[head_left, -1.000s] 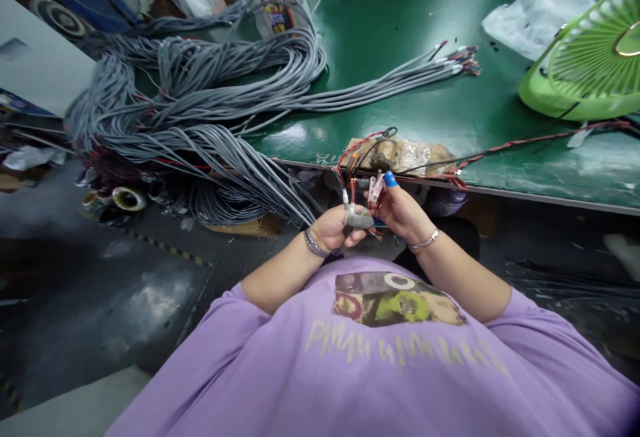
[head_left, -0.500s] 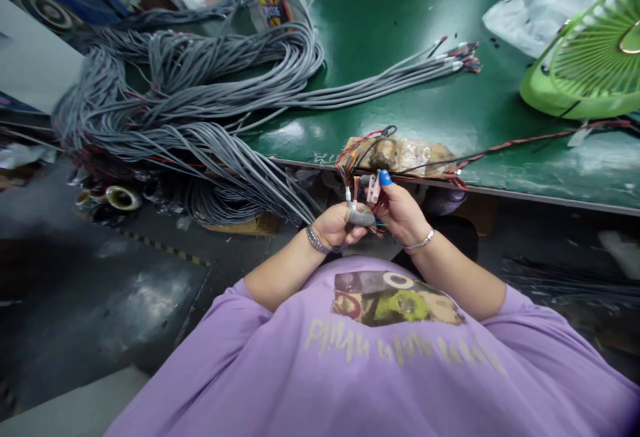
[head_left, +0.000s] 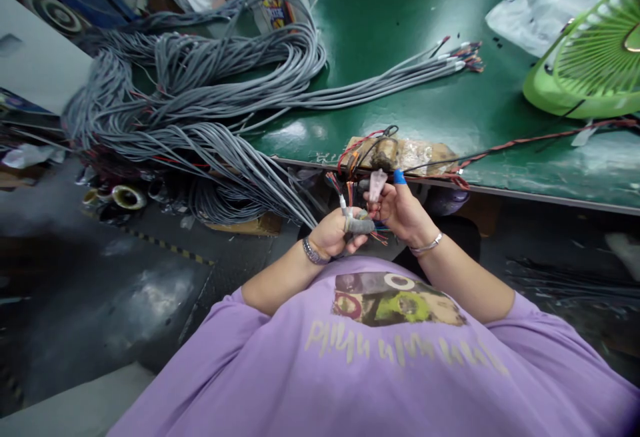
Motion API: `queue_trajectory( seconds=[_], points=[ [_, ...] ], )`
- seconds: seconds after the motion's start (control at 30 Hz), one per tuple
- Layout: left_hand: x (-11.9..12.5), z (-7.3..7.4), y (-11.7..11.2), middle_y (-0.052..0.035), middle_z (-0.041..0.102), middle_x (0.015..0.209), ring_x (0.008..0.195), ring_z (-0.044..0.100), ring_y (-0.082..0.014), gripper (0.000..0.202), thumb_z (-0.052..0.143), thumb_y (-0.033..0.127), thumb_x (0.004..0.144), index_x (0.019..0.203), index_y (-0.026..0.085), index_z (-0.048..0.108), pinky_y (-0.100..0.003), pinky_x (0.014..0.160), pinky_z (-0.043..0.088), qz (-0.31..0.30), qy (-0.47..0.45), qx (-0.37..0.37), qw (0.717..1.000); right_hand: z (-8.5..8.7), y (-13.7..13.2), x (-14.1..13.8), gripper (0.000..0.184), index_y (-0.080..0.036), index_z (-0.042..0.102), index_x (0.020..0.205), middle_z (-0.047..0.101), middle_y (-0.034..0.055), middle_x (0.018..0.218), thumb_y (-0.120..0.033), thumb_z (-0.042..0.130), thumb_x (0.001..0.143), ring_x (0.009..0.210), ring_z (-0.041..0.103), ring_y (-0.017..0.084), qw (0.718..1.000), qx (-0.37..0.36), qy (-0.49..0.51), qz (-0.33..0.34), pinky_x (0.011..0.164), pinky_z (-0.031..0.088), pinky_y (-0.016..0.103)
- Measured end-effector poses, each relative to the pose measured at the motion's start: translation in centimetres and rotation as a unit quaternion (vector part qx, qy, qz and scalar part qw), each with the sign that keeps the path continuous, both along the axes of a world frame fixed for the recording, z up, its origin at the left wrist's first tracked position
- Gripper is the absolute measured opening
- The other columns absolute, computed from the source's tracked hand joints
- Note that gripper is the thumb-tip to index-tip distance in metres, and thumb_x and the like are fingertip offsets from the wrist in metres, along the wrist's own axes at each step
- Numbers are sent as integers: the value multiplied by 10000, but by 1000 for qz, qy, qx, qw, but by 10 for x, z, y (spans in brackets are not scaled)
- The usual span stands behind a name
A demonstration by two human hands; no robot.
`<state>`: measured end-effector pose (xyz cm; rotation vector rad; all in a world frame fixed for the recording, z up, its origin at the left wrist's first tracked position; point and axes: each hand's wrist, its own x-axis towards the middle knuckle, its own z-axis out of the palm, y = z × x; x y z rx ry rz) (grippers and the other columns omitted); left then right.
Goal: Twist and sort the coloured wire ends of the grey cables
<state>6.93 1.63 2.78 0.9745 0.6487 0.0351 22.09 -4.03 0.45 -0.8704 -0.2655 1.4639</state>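
Left hand point(head_left: 331, 231): fingers closed around cable ends point(head_left: 343, 203), coloured wires point(head_left: 350, 191) protruding | Right hand point(head_left: 404, 215) (blue wrap point(head_left: 399, 177) on thumb): fingers grasping pale pink clip point(head_left: 377, 185) | Location: both items beside green bench point(head_left: 390, 13)

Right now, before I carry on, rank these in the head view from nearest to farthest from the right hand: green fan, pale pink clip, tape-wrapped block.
1. Pale pink clip: at the fingers of the right hand.
2. Tape-wrapped block: just beyond the hand, at the green bench's near edge.
3. Green fan: well off to the right, on the bench.
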Motion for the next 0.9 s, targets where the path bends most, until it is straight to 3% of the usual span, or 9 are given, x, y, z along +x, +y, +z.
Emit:
queue_trajectory(
  seconds=[0.2, 0.33, 0.5, 0.57, 0.7, 0.9],
  points=[
    [0, 3, -6, 19, 532, 420, 272, 396, -73, 432, 841, 432, 554, 653, 164, 517, -180, 278, 260, 65, -25, 18, 997, -4, 0, 2, 295, -171, 669, 787, 615, -22, 665, -430, 788, 711, 555, 502, 80, 998, 24, -39, -38, 512, 431, 201],
    [3, -2, -5, 25, 526, 423, 278, 394, -70, 445, 845, 454, 564, 666, 163, 524, -178, 282, 259, 67, -36, 13, 997, -9, 2, 0, 415, -187, 663, 768, 614, -10, 662, -590, 752, 726, 555, 496, 94, 996, 25, -70, -56, 513, 423, 223],
    [5, -4, -1, 29, 522, 422, 285, 400, -73, 435, 850, 433, 562, 674, 162, 528, -178, 281, 259, 68, -38, 1, 997, -20, 6, -6, 499, -205, 642, 681, 566, -23, 582, -696, 709, 732, 547, 459, 100, 960, 55, -214, -170, 526, 383, 239],
    [6, -4, 0, 31, 518, 418, 284, 397, -74, 434, 850, 422, 554, 672, 167, 519, -178, 280, 258, 68, -35, -3, 997, -22, 8, -8, 529, -207, 640, 682, 588, -17, 595, -732, 686, 725, 551, 481, 106, 968, 56, -191, -155, 530, 395, 246],
    [7, -6, 1, 37, 509, 408, 282, 397, -78, 427, 842, 420, 554, 699, 165, 531, -178, 280, 258, 73, -30, -10, 997, -19, 14, -9, 570, -204, 666, 782, 665, -3, 679, -768, 678, 702, 565, 555, 110, 997, 26, -42, -67, 538, 457, 251],
    [9, -8, 1, 35, 510, 407, 276, 395, -75, 433, 839, 424, 543, 669, 170, 512, -176, 280, 258, 67, -24, -13, 997, -11, 18, -9, 463, -197, 676, 793, 664, -15, 638, -643, 771, 714, 572, 580, 106, 995, -5, 27, -100, 546, 476, 229]
  ],
)
